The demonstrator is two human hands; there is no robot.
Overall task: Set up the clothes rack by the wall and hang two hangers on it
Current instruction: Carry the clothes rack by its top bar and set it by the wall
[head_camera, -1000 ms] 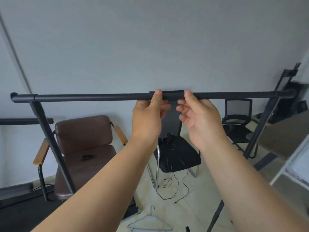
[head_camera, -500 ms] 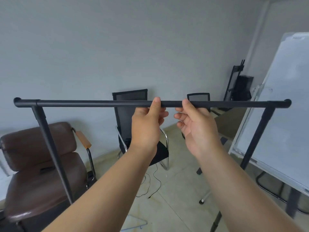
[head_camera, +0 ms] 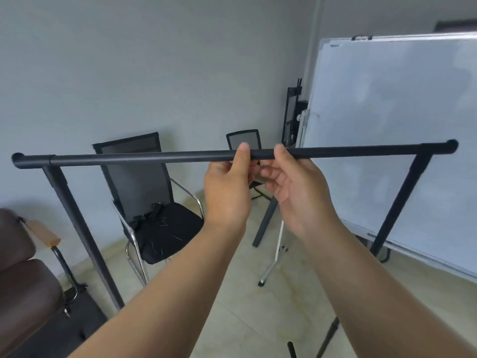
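Note:
The black clothes rack [head_camera: 129,159] stretches across the view, its top bar nearly level and slightly higher at the right end. Two slanted legs drop from the bar's ends. My left hand [head_camera: 228,192] and my right hand [head_camera: 294,188] both grip the bar near its middle, thumbs on top, close together. No hanger is in view.
A black mesh chair [head_camera: 154,200] stands behind the rack by the grey wall [head_camera: 154,73]. A brown leather armchair [head_camera: 23,275] is at the lower left. A large whiteboard [head_camera: 392,140] on a stand fills the right. A second mesh chair [head_camera: 244,139] sits farther back.
The view and the rack have swung to the right: the brown armchair slid to the left edge, the whiteboard came in at the right, and the hanger on the floor left the view.

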